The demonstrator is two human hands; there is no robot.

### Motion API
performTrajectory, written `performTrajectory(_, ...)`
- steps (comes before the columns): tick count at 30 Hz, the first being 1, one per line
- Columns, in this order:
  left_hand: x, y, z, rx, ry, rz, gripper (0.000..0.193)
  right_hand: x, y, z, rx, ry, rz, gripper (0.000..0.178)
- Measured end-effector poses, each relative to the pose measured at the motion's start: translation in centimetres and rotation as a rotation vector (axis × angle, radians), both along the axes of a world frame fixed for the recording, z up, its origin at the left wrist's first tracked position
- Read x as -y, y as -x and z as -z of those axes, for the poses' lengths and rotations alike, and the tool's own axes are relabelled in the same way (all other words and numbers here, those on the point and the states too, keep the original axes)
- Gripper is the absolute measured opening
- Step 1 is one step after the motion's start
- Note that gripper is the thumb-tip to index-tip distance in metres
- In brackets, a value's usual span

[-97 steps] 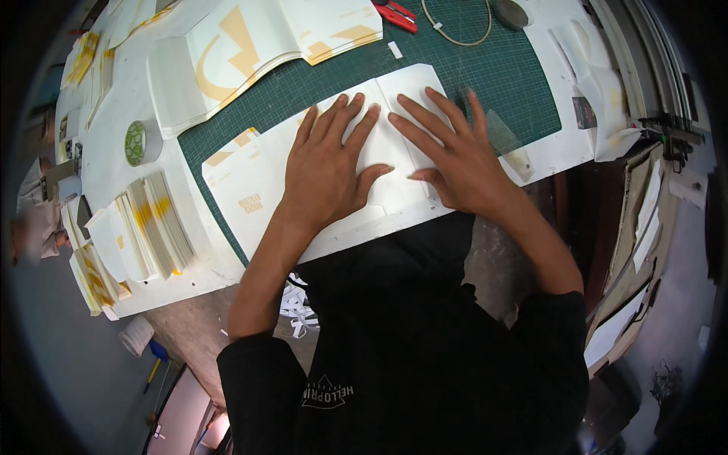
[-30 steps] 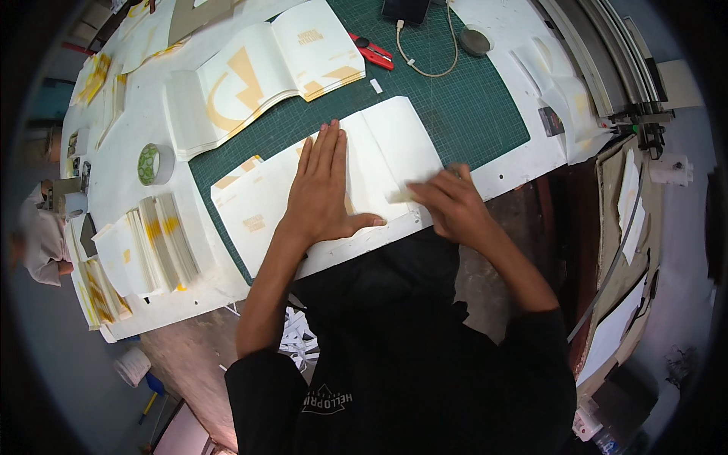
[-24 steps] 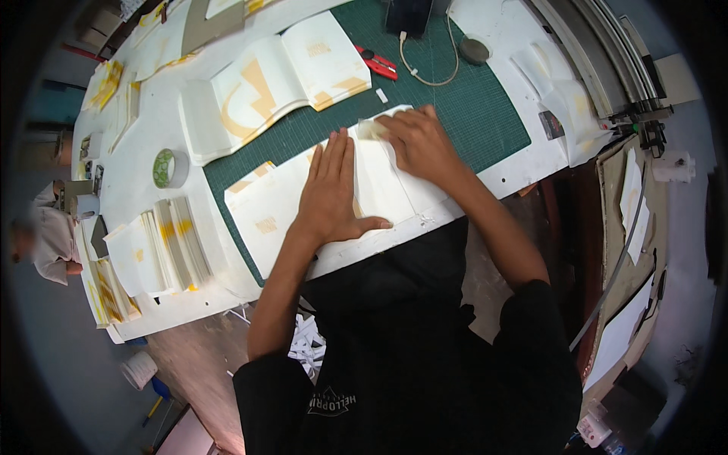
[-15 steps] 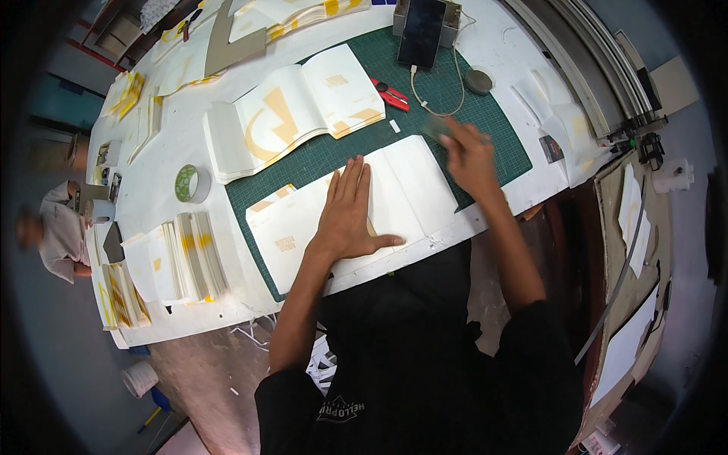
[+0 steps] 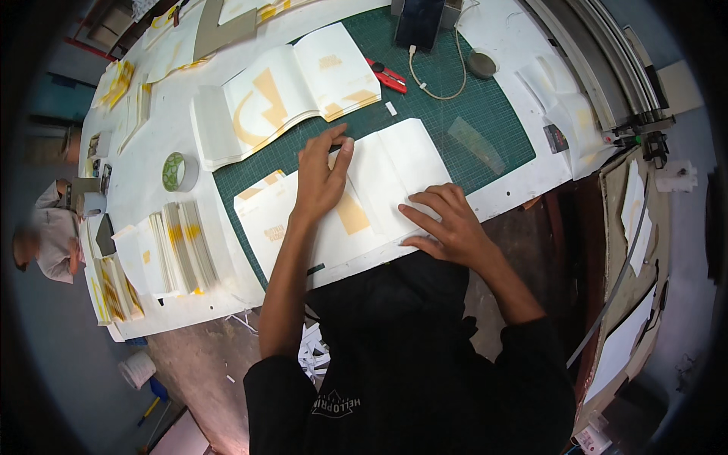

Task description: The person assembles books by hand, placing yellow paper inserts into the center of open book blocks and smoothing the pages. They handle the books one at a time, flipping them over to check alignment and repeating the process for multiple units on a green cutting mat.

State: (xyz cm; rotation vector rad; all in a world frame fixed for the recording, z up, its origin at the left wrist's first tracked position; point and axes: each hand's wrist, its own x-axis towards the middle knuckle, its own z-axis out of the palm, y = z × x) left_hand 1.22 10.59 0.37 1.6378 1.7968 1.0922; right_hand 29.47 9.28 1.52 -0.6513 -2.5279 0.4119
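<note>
A white folded paper cover with yellow shapes (image 5: 379, 171) lies on a green cutting mat (image 5: 485, 114). My left hand (image 5: 320, 178) rests flat on its upper middle, fingertips touching a small dark tool at the sheet's far edge. My right hand (image 5: 447, 226) presses with spread fingers on the sheet's near right part. Neither hand grips anything. A clear plastic strip (image 5: 476, 144) lies on the mat to the right.
An open white and yellow book (image 5: 284, 95) lies behind the sheet. A red cutter (image 5: 388, 76), a cable and a phone (image 5: 419, 21) sit further back. A tape roll (image 5: 179, 171) and stacks of booklets (image 5: 178, 250) are at left. Another person (image 5: 45, 235) is at far left.
My right hand came back from the far right of the mat to the sheet's near right edge. My left hand slid up toward the sheet's far edge. The view shifted.
</note>
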Motion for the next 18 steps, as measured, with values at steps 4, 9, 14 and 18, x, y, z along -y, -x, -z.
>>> performTrajectory(4,0.0,0.1,0.6,-0.02,-0.054,0.008,0.047,-0.1,0.2,0.6,0.006,-0.045,-0.031,0.056)
performTrajectory(9,0.1,0.2,0.7,-0.001,-0.049,0.013,0.048,0.0,0.1,0.8,-0.012,-0.027,-0.03,0.052)
performTrajectory(14,0.2,0.2,0.5,0.013,-0.043,0.016,0.048,0.2,0.0,1.1,-0.06,0.016,-0.012,0.051)
performTrajectory(18,0.2,0.2,0.6,0.101,-0.065,0.004,0.049,0.6,0.2,1.5,-0.129,-0.114,0.047,0.046)
